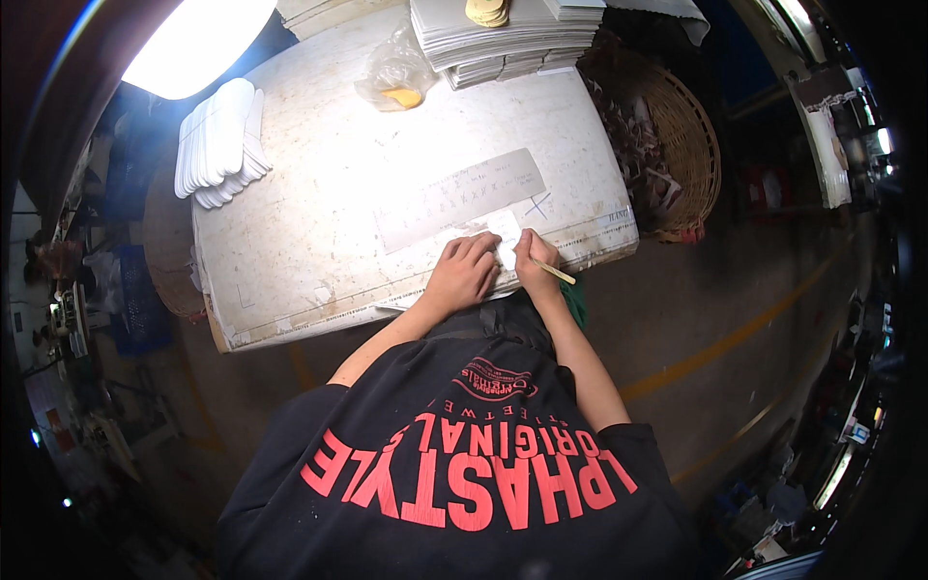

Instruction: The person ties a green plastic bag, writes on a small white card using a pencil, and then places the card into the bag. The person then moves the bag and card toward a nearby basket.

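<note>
My left hand (464, 273) lies palm down at the near edge of the worn white table (319, 222), its fingers pressing a small white piece (505, 232). Close beside it, my right hand (533, 259) grips a thin wooden stick (558, 275) whose tip points right past the table edge, and it also touches the white piece. A long grey strip (459, 198) lies flat just beyond both hands.
Several white flat pieces (220, 143) are stacked at the table's left. A grey stack of sheets (507, 39) and a clear plastic bag (394, 75) sit at the far side. A wicker basket (677, 145) of scraps stands to the right. A bright lamp (198, 41) shines at upper left.
</note>
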A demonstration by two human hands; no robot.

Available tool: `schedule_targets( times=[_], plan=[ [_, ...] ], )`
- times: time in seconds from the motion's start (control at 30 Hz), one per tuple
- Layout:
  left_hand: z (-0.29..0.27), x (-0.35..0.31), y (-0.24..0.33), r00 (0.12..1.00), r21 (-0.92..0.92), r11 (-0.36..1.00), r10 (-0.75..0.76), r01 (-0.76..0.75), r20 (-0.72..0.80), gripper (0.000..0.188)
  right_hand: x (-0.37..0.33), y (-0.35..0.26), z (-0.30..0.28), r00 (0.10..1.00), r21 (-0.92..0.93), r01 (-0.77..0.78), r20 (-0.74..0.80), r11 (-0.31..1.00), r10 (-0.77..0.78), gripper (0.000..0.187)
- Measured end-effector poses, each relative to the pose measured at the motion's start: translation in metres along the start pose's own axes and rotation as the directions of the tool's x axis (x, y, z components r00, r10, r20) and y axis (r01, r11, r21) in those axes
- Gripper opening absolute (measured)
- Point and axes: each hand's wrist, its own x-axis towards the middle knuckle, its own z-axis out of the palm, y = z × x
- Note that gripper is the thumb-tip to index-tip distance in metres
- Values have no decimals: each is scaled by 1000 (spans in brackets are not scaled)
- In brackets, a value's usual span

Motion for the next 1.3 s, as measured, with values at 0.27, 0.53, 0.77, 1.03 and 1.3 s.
schedule_targets(
  times=[0.27,0.53,0.77,1.03,1.3],
  plan=[
    [1,1,-1,1000,5,1000,9,-9,-11,22,-3,1,3,999,27,-32,-42,999,33,27],
    [2,0,-1,1000,6,1000,7,-7,-4,23,-2,1,3,997,-13,-45,-63,999,44,27],
    [1,0,-1,1000,6,1000,10,-10,-12,23,-2,-1,2,999,-16,-41,-14,999,41,28],
    [-1,0,1,1000,-5,1000,-1,1,-9,22,-6,-7,-7,993,48,-63,-101,997,68,33],
    [0,0,0,1000,0,1000,-4,4,-8,21,-8,2,1,999,16,-38,-35,999,39,26]
  ],
)
